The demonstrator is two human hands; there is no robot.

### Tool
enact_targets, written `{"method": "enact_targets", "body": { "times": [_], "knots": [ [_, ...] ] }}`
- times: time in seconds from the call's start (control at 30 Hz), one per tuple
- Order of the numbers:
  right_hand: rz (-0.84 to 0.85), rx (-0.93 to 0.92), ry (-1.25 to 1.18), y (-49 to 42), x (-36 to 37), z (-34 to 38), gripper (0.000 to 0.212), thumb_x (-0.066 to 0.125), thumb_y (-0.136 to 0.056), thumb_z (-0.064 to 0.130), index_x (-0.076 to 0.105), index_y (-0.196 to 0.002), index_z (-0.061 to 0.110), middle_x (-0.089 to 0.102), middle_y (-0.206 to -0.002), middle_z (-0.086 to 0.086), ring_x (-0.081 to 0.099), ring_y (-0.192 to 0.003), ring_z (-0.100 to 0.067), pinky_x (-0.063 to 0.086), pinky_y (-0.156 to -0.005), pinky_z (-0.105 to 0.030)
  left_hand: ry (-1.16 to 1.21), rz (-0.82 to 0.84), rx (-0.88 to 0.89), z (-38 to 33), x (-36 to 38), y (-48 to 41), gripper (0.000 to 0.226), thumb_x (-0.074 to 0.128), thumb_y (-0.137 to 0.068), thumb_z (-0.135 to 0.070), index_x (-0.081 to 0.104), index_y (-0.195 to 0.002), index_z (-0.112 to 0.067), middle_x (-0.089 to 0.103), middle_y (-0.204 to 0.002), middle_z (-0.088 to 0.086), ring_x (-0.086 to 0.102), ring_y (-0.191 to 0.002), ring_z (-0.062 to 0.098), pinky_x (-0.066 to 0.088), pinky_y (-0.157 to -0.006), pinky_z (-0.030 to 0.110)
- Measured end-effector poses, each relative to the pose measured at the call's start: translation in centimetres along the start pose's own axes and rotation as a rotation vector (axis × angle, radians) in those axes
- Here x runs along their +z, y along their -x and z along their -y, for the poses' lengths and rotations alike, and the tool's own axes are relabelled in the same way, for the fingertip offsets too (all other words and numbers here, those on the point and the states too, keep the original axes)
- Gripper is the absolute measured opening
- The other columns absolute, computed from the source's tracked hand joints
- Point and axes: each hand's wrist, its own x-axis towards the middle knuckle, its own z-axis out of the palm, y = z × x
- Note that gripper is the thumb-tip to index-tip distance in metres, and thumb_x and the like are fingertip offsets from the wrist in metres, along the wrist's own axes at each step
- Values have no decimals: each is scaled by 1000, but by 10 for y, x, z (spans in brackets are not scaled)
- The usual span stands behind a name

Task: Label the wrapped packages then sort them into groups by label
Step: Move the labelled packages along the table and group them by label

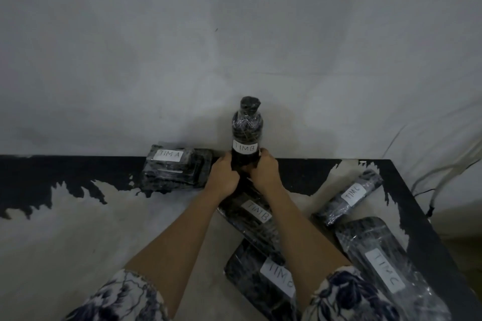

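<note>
A black-wrapped bottle (pixel 247 128) with a white "TIM B" label stands upright at the table's far edge by the wall. My left hand (pixel 224 174) and my right hand (pixel 263 171) both clasp its lower part. Left of it lies a stack of wrapped packages (pixel 173 172) labelled "TIM A". Two flat "TIM B" packages lie under my right arm, one near the bottle (pixel 250 216) and one closer to me (pixel 260 284). On the right lie a small roll (pixel 348 197) and a large flat package (pixel 386 266), both labelled "TIM C".
The table (pixel 78 229) is black with large worn pale patches. A grey wall (pixel 234 47) rises right behind it. The table's right edge (pixel 417 203) runs diagonally, with cables (pixel 443 174) hanging beyond it.
</note>
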Motion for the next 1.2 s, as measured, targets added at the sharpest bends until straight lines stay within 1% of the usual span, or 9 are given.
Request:
{"method": "enact_targets", "body": {
  "times": [0.1,0.2,0.37,0.63,0.83,0.97,1.0,1.07,1.2],
  "knots": [
    [50,53,40,12,-12,-2,19,72,-79,13,57,-85,3,62,-91,-16,61,-89,-29,45,-66,-27,-104,76,-64,4,0,8,36,51,-88,-16,51,-121,-2,56,-124,21,54,-113,36,46,-95,39],
    [100,109,163,28,-27,-11,44,71,-79,24,36,-55,14,44,-60,-3,52,-66,-23,36,-53,-25,-181,136,-112,9,0,23,49,54,-89,-34,49,-127,-2,55,-129,19,53,-117,33,46,-97,36],
    [72,204,257,76,-56,-35,19,60,-86,20,55,-82,2,53,-81,-10,53,-81,-21,37,-67,-25,-84,249,-180,15,-4,48,57,68,-80,-41,54,-128,-13,57,-130,9,56,-114,26,45,-94,27],
    [-132,381,118,140,-52,-55,43,47,-94,27,50,-122,-5,53,-126,-24,52,-113,-39,47,-94,-39,298,130,-334,33,-14,80,59,81,-70,-20,59,-123,-7,59,-129,12,57,-110,26,46,-94,31],
    [-79,531,95,165,-66,-62,44,40,-94,31,54,-123,1,53,-130,-19,50,-119,-36,41,-101,-44,507,32,-474,45,-19,106,46,58,-92,-17,46,-131,4,49,-137,19,48,-123,35,43,-92,39],
    [59,458,36,169,-74,-64,18,52,-84,10,49,-66,9,49,-78,-6,50,-79,-22,42,-68,-27,598,-6,-544,56,-22,118,37,50,-96,-18,45,-130,-1,51,-129,21,49,-118,38,45,-84,46],
    [99,449,40,172,-77,-63,7,59,-77,2,56,-73,7,52,-83,-6,51,-80,-21,44,-66,-27,616,-2,-552,57,-20,121,37,48,-97,-18,45,-130,-1,52,-123,21,50,-114,38,44,-83,45],
    [188,459,131,175,-81,-64,34,71,-72,0,61,-104,-1,57,-108,-12,54,-99,-27,49,-79,-30,639,2,-562,59,-18,126,36,46,-98,-18,44,-130,-2,49,-111,18,50,-108,36,44,-86,46],
    [171,451,320,173,-95,-51,36,76,-75,19,59,-101,1,61,-112,-15,58,-104,-27,47,-87,-32,667,-24,-572,62,-17,130,36,45,-99,-19,43,-130,0,49,-113,19,48,-118,39,44,-87,45]
  ]
}}
